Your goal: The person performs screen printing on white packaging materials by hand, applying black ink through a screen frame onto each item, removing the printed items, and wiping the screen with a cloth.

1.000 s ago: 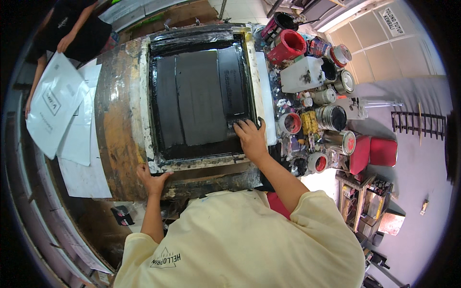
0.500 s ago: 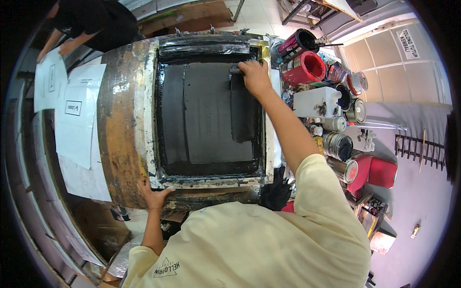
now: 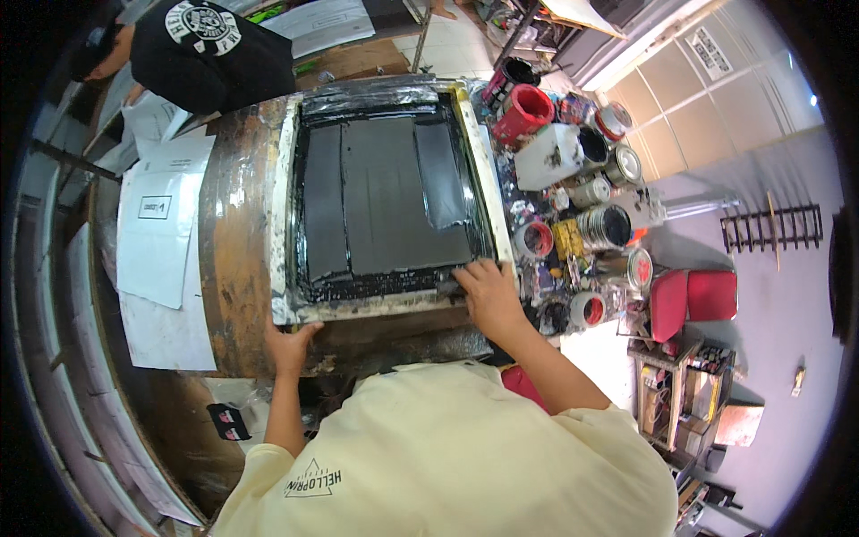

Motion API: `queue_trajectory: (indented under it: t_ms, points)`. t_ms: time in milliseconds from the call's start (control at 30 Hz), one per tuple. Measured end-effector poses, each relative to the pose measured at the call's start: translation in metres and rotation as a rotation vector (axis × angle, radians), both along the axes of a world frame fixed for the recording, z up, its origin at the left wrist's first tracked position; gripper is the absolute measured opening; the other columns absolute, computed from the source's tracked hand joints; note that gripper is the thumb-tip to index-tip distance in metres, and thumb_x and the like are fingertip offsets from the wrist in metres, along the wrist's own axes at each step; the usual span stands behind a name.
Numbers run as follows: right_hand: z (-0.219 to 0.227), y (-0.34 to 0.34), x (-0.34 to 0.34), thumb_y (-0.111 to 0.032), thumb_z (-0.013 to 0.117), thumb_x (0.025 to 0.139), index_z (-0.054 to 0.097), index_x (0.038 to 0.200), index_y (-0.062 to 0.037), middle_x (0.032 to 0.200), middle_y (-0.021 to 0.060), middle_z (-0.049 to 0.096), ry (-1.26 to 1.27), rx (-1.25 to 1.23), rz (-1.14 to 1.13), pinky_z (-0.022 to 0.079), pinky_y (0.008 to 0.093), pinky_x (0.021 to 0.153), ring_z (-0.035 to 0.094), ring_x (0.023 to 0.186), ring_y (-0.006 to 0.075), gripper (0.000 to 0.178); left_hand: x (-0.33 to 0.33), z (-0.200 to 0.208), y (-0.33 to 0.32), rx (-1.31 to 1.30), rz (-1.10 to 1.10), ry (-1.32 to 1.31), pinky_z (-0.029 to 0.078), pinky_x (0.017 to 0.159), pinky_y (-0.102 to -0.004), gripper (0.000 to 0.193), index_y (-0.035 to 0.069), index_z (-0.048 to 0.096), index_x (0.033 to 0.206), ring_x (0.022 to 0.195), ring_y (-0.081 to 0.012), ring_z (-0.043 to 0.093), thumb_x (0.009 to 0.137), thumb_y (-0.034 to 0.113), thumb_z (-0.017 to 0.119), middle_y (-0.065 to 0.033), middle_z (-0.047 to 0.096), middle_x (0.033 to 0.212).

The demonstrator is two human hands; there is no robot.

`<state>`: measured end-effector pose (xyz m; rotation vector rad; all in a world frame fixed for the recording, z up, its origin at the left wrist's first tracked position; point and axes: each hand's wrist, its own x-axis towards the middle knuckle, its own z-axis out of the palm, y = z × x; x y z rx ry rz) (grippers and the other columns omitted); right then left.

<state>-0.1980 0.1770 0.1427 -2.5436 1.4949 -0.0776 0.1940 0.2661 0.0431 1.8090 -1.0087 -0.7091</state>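
A screen printing frame (image 3: 385,310) with pale, ink-stained edges lies on the worktable, its mesh (image 3: 380,197) coated in black ink. At the near right corner of the mesh, my right hand (image 3: 490,294) is closed on a small dark squeegee (image 3: 449,285), mostly hidden by my fingers. My left hand (image 3: 291,345) grips the frame's near left corner, thumb along the front edge and fingers at the side. A glossy ink streak (image 3: 441,174) runs down the right part of the mesh.
Printed white sheets (image 3: 161,242) lie on the table's left end. Beyond them a co-worker in a black shirt (image 3: 210,58) bends over, holding a white sheet (image 3: 152,121). Ink cans, a red tub (image 3: 523,115) and a white jug (image 3: 548,157) crowd the right side.
My right hand has come with the squeegee from the far right of the mesh to the near right corner. The co-worker has leaned further into view, and the sheet in their hands has moved.
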Motion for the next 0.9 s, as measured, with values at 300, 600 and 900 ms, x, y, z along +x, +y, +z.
queue_trajectory:
  t_ms: [300, 600, 900]
  points:
    - [0.120, -0.064, 0.033, -0.041, 0.071, 0.083, 0.066, 0.109, -0.0107, 0.096, 0.0061, 0.062, -0.111, -0.607, -0.103, 0.036, 0.0538, 0.093, 0.059, 0.098, 0.0276, 0.040, -0.012, 0.119, -0.073, -0.453, 0.042, 0.222, 0.047, 0.099, -0.0361, 0.074, -0.002, 0.047, 0.144, 0.109, -0.0227, 0.061, 0.086, 0.023, 0.086, -0.0139, 0.064, 0.124]
    - [0.160, -0.105, 0.039, -0.044, 0.069, 0.089, 0.071, 0.107, -0.0089, 0.094, 0.0072, 0.067, -0.101, -0.726, -0.094, 0.036, 0.0534, 0.097, 0.065, 0.097, 0.0270, 0.040, -0.049, -0.036, -0.001, 0.424, -0.407, -0.788, -0.004, 0.119, -0.0716, 0.113, 0.007, 0.015, 0.166, 0.157, -0.0477, -0.007, 0.089, 0.085, 0.045, -0.0326, 0.005, 0.168]
    - [0.171, -0.118, 0.044, -0.048, 0.068, 0.091, 0.073, 0.106, -0.0091, 0.090, 0.0060, 0.067, -0.128, -0.721, -0.089, 0.036, 0.0546, 0.100, 0.065, 0.096, 0.0274, 0.042, -0.069, -0.042, -0.001, 0.440, -0.383, -0.843, -0.003, 0.120, -0.0706, 0.115, -0.002, 0.023, 0.162, 0.159, -0.0428, -0.001, 0.089, 0.084, 0.044, -0.0233, 0.013, 0.171]
